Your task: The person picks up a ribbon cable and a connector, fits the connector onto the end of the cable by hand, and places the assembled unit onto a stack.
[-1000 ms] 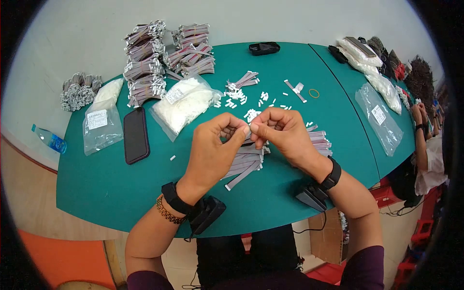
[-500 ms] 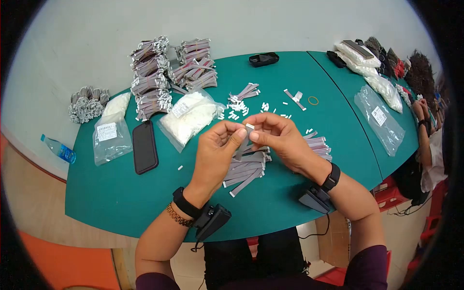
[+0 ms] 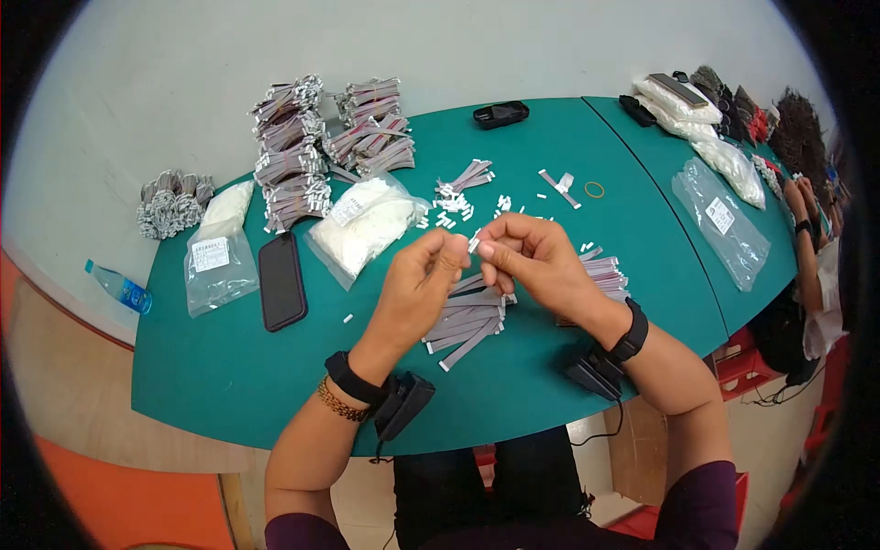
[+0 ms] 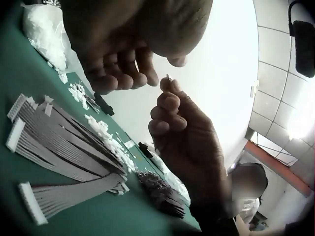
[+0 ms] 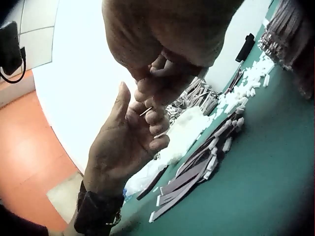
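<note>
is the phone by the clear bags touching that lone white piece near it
Apart. The head view shows bare green table between the phone and the lone white piece, which lies off the phone's right edge.

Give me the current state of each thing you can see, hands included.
Right hand: pinching a small white piece
Left hand: raised alongside, grip unclear
Near ribbon cables: loose, fanned
Cable stacks: bundled
Middle bag: plump
Far-right bag: flattened
Phone: screen dark
Rubber band: loose, unstretched
Bottle: capped
</note>
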Motion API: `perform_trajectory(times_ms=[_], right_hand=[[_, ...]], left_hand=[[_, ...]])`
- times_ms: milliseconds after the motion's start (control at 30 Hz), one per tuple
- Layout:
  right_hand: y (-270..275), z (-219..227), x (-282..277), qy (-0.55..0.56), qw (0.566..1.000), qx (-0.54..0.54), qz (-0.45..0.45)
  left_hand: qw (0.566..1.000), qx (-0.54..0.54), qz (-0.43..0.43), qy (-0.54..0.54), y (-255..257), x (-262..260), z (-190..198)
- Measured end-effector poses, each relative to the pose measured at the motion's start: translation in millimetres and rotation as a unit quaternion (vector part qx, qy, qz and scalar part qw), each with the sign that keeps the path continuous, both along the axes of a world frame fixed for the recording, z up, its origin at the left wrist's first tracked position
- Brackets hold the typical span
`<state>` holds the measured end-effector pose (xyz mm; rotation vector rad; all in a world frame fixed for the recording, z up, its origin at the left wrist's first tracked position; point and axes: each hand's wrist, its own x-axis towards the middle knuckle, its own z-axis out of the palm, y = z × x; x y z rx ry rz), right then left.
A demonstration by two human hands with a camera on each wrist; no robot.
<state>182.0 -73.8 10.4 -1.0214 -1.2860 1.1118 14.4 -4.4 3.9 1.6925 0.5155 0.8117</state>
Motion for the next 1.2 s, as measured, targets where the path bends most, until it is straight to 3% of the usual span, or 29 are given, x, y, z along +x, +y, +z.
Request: perform_trajectory(times_ms=[133,233,333,633,933,967,1100,1200], right_hand=[[-3,0,-6,0.008,1.000,-0.012,0.019],[-2,-1,-7,-0.005,1.000,-0.030,0.007],[-2,1,-4,-0.060,0.996,-0.059,0.034],[-1,-7,-1,-0.051,0.994,-0.038,0.087],[-5,-12,-8,-0.027,0.998,-0.033,0.049],[-9,-6,-12,-0.008,0.995,-0.067,0.075],[-2,1,-4,0.029,0.998,-0.047,0.041],[-5,-10,-9,-0.021,0.996,-0.046,0.076]], left_hand=[[0.998,0.047,-0.031,0.040,6,-3,-5],[1.000,0.000,-0.016,-0.005,3,-3,3],[1.000,0.022,-0.018,0.002,5,-3,-1],[0.996,0.038,-0.054,0.056,6,-5,4],[0.993,0.110,0.002,0.046,-2,-1,0],[0.994,0.100,0.006,0.041,-3,-1,0],[0.998,0.060,0.031,0.008,-1,2,4],[0.999,0.046,0.017,-0.007,-6,2,-4]])
